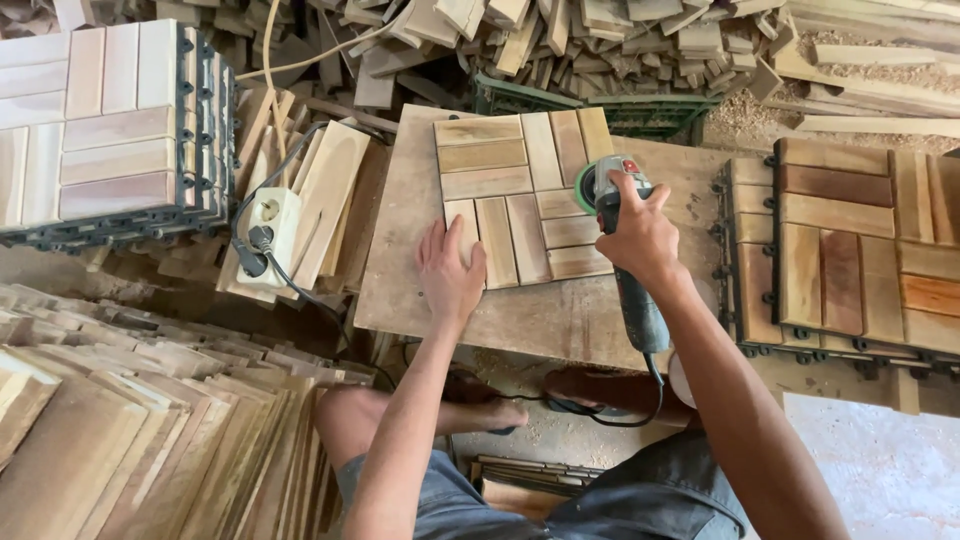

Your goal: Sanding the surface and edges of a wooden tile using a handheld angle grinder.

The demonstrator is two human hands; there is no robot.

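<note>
A square wooden slat tile (520,190) lies on a plywood work board (400,250). My left hand (448,272) rests flat on the tile's near-left corner, fingers spread, holding it down. My right hand (640,235) grips the body of a grey electric sander (612,190), whose green disc sits at the tile's right edge. The sander's handle and black cord (640,400) run back toward me under my forearm.
A stack of finished tiles (110,130) stands at the left, another stack of darker tiles (850,250) at the right. A white power strip (268,235) lies on loose boards left of the work board. Scrap wood pile (560,40) behind; slat stacks (120,430) near left.
</note>
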